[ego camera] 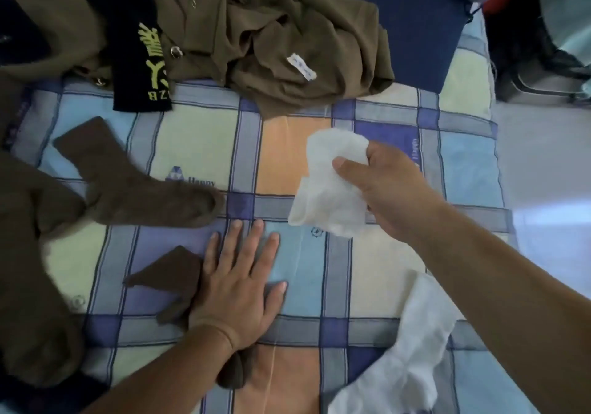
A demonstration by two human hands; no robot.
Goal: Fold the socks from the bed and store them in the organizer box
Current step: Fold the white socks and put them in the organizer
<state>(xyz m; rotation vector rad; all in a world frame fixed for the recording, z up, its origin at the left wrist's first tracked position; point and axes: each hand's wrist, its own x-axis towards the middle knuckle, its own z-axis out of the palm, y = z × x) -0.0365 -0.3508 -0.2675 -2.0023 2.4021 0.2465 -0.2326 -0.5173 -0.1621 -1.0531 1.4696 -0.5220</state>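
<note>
Midway at best, judging by the spread of loose items on the bed (198, 144). Right hand (388, 189) is raised above the middle of the bed, thumb and fingers (343, 165) pinched on a bunched white sock (326, 186) that hangs clear of the sheet; whether it is already folded cannot be told. Left hand (238, 288) lies flat, fingers straight and slightly spread, pressing a brown sock (174, 277) against the sheet near the bed's near edge. A second brown sock (134, 183) lies unfolded toward the left edge, and another white sock (412, 353) lies loose at the near right corner. A dark blue box (415, 13), probably the organizer, sits at the far right corner, its inside hidden. Olive clothing (287, 45) is heaped along the far edge. At least three socks appear left to fold and store.
</note>
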